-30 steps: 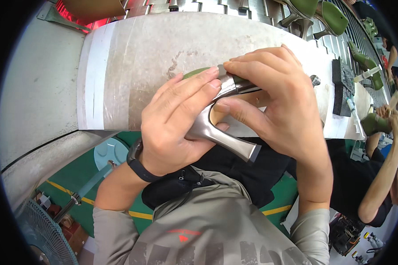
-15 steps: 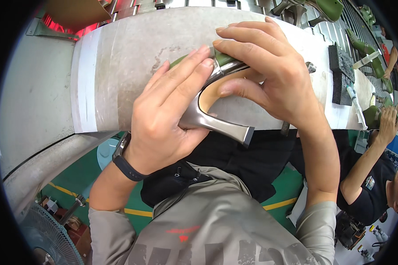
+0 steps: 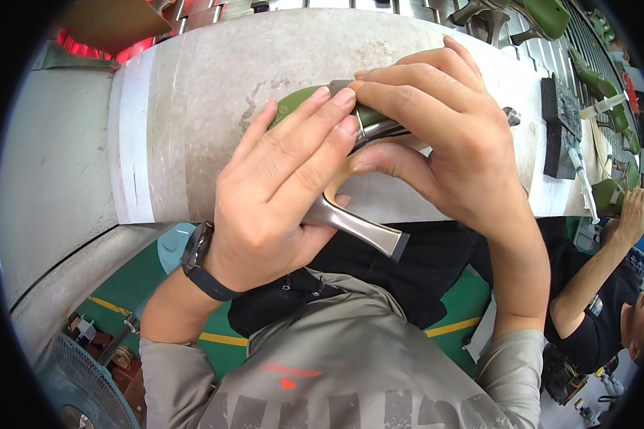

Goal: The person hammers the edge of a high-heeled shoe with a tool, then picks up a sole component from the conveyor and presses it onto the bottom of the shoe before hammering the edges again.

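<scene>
A high-heeled shoe (image 3: 365, 230) on a green last (image 3: 290, 104) lies on its side between my hands above the pale bench. Its shiny dark grey heel points toward me and to the right, and a tan sole shows in the arch. My left hand (image 3: 265, 179) wraps the heel end, fingers flat along the upper and the green last, thumb tucked below. My right hand (image 3: 451, 129) grips the front part, with its fingertips on the far side and thumb against the sole. Much of the shoe is hidden beneath my fingers.
Dark blocks (image 3: 562, 129) and syringes (image 3: 584, 179) lie at the bench's right end. More green lasts with shoes (image 3: 544, 16) stand on the slatted conveyor beyond. A red-lit machine opening (image 3: 93, 44) is at far left. A co-worker's hand (image 3: 633, 214) works at right.
The shoe has tilted slightly in my hands, so more of the green last shows and less of the tan sole. My right hand has shifted a little right, still gripping.
</scene>
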The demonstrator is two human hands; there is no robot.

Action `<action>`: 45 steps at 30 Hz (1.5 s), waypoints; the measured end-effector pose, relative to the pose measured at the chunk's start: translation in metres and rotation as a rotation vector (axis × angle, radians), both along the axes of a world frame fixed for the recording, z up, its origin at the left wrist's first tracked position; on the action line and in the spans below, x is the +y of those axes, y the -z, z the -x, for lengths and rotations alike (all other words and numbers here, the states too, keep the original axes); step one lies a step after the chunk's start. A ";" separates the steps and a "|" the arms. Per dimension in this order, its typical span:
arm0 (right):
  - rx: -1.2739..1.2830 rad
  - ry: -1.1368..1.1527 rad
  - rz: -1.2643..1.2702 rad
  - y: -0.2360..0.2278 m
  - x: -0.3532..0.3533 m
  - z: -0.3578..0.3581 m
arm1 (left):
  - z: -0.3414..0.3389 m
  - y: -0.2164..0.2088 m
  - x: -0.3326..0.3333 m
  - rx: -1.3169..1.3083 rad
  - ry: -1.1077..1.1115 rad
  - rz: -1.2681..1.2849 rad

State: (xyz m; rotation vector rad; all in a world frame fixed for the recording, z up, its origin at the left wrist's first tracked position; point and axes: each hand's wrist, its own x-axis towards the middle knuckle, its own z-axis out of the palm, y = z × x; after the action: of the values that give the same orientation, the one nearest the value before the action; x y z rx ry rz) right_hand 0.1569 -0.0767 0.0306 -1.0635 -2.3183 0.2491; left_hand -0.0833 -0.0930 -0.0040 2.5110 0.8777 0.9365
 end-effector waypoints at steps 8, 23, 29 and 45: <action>-0.205 0.076 0.265 -0.031 0.003 0.004 | -0.017 0.023 -0.016 -0.019 -0.027 -0.068; -0.038 0.008 -0.068 0.004 0.002 -0.048 | -0.039 -0.002 0.034 0.104 0.061 0.161; 0.144 0.090 -0.085 0.001 -0.002 -0.043 | -0.045 -0.006 0.034 0.139 0.096 0.169; 0.067 0.598 0.239 0.024 -0.088 -0.087 | -0.088 -0.030 0.058 0.192 0.150 0.414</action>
State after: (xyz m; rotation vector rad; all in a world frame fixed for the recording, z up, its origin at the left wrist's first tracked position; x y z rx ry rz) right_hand 0.2439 -0.1649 0.0068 -1.7761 -1.8366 0.3202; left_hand 0.0050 -0.0348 0.0263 2.2871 0.8254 0.4179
